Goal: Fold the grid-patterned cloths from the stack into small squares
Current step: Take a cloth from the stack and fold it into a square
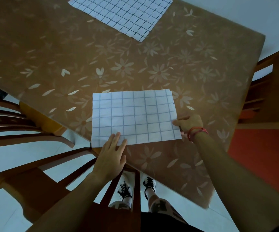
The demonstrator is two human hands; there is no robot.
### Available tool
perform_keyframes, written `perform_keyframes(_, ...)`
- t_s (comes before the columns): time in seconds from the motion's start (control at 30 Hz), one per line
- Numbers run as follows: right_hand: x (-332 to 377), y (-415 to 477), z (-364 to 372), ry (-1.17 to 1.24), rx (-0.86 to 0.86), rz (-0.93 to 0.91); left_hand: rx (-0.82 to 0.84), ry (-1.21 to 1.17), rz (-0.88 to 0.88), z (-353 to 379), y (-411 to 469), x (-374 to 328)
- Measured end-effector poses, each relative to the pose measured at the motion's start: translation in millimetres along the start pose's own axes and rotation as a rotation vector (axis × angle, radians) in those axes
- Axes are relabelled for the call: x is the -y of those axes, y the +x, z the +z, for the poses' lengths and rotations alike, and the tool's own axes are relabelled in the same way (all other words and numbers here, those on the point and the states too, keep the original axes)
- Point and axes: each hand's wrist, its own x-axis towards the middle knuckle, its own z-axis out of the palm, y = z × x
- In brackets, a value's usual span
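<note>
- The half-folded cloth (pixel 135 118) lies flat on the bench (pixel 152 64) right in front of you. Doubled layers show at its far-right corner, so one fold looks done, leaving a rectangle.
- Your left hand (pixel 110 156) rests on the cloth's near edge, toward its left corner. The fingers (pixel 118 136) are straight and flat, pressing down and gripping nothing.
- Your right hand (pixel 189 123) is at the cloth's right edge, close to the near-right corner, with thumb and fingers clamped on that edge in a pinch.
- The stack (pixel 122 14) of unfolded grid cloths sits well beyond the cloth's far edge, apart from it.
- The step in hand appears to be the second fold. Lift the pinched right edge, carry it over to the left edge, use your left hand as the anchor, line up the corners, then flatten the crease.
</note>
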Motion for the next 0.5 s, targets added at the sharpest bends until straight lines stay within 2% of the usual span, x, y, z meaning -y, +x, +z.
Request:
perform_keyframes(0.17,-1,-5,-19,0.129,-0.093,0.022,0.009,0.039,0.087,-8,37,-5)
perform_keyframes(0.3,-17,-9,-31,0.254,-0.097,0.075,0.005,0.086,0.119,-20,70,-11)
perform_keyframes(0.5,-36,-15,-37,0.344,-0.119,0.114,0.073,0.079,0.085,-17,71,-17)
